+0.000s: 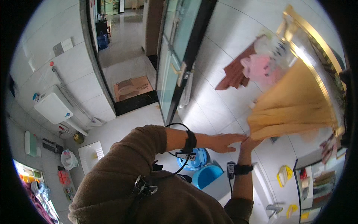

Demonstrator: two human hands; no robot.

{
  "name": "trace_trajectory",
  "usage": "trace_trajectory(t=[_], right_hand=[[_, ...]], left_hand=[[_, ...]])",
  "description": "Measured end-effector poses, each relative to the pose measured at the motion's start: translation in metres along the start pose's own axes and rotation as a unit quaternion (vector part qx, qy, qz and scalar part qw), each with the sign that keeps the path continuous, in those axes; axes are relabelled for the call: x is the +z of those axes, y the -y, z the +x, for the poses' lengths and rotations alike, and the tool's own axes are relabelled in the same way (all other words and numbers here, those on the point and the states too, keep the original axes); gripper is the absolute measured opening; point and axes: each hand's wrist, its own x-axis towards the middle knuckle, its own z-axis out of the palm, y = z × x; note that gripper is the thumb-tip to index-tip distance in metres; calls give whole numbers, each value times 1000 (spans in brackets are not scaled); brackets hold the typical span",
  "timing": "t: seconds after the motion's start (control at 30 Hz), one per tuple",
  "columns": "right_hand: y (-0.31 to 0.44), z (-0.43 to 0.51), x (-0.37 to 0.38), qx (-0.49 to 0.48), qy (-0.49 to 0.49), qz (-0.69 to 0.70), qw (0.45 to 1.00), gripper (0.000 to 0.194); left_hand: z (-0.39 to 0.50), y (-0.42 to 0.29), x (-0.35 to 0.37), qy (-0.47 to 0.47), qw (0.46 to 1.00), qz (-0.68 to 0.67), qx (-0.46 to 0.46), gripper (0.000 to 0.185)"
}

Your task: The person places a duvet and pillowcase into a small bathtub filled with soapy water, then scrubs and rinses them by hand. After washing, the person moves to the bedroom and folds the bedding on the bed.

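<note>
A mustard-yellow towel hangs from a gold-coloured towel rack on the tiled wall. My right hand is raised at the towel's lower left corner; the cloth hides some of its fingers, so its grip is not clear. My left hand reaches across from the left with its thumb apart from the fingers. Its fingertips meet the right hand near the same corner, and whether they pinch the cloth cannot be seen. Each wrist wears a black strap with a small cabled device.
Beside the towel hang a brown cloth and a pink plastic bag. A blue bucket stands below my arms. The glass door stands ajar. A squat toilet lies left, and a faucet is at lower right.
</note>
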Motion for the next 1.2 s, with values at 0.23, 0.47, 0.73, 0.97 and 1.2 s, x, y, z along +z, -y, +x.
trace_trajectory(t=[0.23,0.47,0.73,0.97,1.2], right_hand=[[-145,-167,90,447,231,-149,851,24],[-249,-221,345,501,358,-119,779,25],[-332,-231,595,500,483,-81,714,32],[-467,-213,793,499,539,-55,676,24],[-623,-162,1035,511,519,-8,685,22]], left_hand=[[-186,167,-131,-202,954,-94,-202,30],[-420,268,-307,-381,798,-41,-465,32],[-478,343,-461,-513,692,-259,-438,32],[-496,479,-598,-576,624,-292,-441,25],[-516,641,-785,-582,584,-319,-468,29]])
